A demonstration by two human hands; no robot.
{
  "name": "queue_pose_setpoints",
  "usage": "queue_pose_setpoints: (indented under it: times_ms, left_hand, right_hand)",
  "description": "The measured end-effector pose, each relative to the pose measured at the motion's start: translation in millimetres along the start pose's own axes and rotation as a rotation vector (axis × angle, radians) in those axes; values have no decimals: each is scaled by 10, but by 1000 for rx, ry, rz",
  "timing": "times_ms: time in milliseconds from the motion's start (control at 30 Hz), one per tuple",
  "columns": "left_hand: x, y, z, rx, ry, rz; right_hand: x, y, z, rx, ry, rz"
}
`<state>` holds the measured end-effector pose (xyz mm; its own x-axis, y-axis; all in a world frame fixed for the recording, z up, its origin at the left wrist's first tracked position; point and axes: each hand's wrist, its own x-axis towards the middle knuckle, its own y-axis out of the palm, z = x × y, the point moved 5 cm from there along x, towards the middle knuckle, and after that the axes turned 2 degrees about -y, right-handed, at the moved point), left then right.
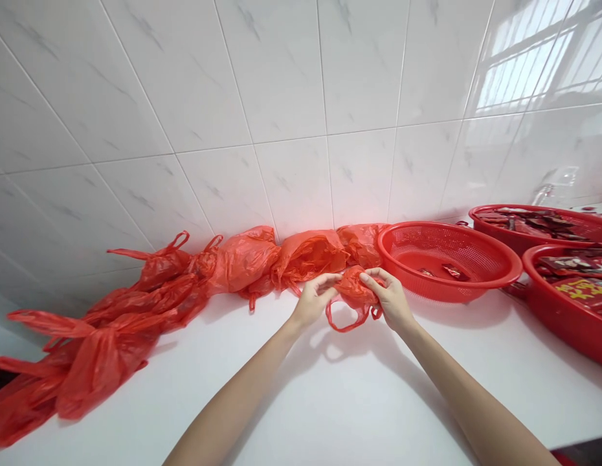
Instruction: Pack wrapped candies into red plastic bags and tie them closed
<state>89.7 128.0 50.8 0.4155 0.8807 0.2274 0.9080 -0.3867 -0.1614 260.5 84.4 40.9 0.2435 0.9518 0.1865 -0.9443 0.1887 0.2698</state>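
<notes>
Above the white table, a crumpled red bag is pinched by the left hand and right hand; on marbled wall tiles, a barred window is apparently reflected.

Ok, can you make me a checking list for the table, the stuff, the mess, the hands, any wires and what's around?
Surface: white table.
Things in use: crumpled red bag, loop handle hanging.
Clutter: more red bags along the wall; basket with packets; two tubs of packets, right.
Hands: left hand and right hand grip the crumpled bag.
Cables: nothing seen.
Surroundings: tiled wall, window reflection.
</notes>
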Motion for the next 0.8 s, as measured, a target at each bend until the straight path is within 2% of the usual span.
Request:
queue_pose_setpoints:
  times_ms: [133, 300, 367, 400, 500, 600, 700, 800]
  left_hand:
    - [-20, -216, 4, -70, -115, -82]
    - [-132, -94, -71, -105, -180, 115]
    - [-144, -61, -95, -71, -158, 132]
    - [-138, -62, -90, -68, -159, 122]
    - [-87, -136, -9, -114, -213, 48]
    - [-24, -285, 74, -184, -227, -92]
    - [8, -454, 87, -233, -166, -264]
    - [8, -587, 24, -168, -87, -371]
  right_hand:
    - [-3, 30, -11, 27, 45, 84]
    - [-152, 233, -19, -65, 128, 439]
    - [-189, 278, -12, -70, 111, 535]
    - [-187, 277, -16, -78, 108, 542]
    - [-118, 195, -39, -108, 114, 426]
    - [-45, 100, -11, -83, 66, 282]
    - [-11, 21, 28, -35, 27, 158]
    - [-3, -28, 52, -18, 11, 91]
